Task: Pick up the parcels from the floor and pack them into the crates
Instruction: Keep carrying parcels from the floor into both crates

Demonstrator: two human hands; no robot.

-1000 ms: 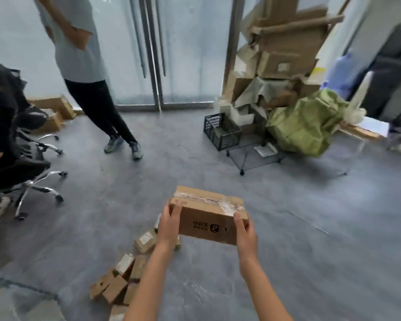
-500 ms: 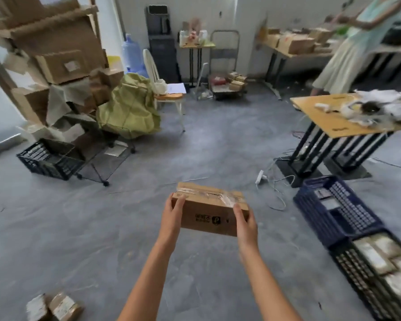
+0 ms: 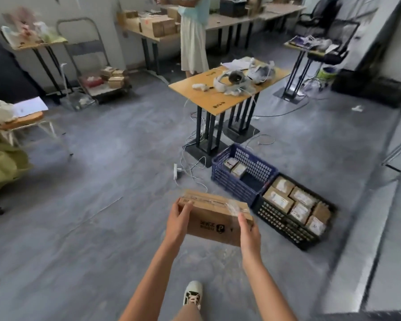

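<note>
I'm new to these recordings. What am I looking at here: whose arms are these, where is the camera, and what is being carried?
No machine here: a person wears a wide-angle camera on the head, looking forward and down, so the two bare arms are the wearer's own. The left hand and right hand hold a taped cardboard parcel by its ends, each with a firm grip, above the grey floor. Ahead to the right two crates stand side by side on the floor: a blue crate with a couple of small parcels inside, and a black crate with several labelled parcels. Behind them stands a wooden table with white gear on it, and another person stands beyond.
</note>
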